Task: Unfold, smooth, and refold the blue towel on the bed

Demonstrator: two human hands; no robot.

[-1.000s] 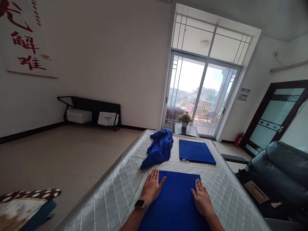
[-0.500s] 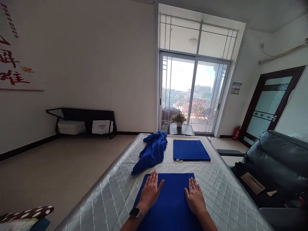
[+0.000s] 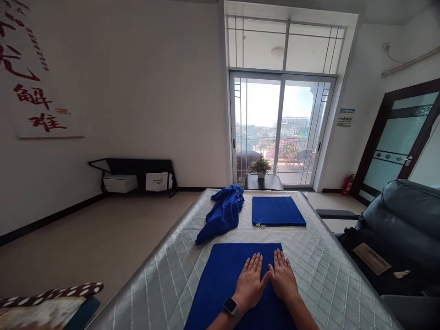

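Note:
A blue cloth (image 3: 220, 270) lies spread flat on the quilted silver-grey table cover (image 3: 165, 270), its near end running out of view. My left hand (image 3: 250, 279) rests palm down on the cloth, fingers stretched out, with a watch on the wrist. Close beside it, my right hand (image 3: 283, 275) also lies flat, near the cloth's right edge. The two thumbs nearly meet. Beyond the hands sits a neatly folded blue cloth (image 3: 278, 211) with small white tags at its front edge. To its left is a crumpled blue cloth (image 3: 223, 213) in a loose heap.
A dark armchair (image 3: 405, 220) on the right holds a brown card (image 3: 371, 258). Past the table's far end, a potted plant (image 3: 261, 167) stands on a small dark table (image 3: 264, 182). A patterned cushion-like item (image 3: 51, 307) is at lower left.
My left hand has slid right across the cloth, from its left side to beside my right hand. My right hand has stayed near the right edge. The view has shifted slightly left.

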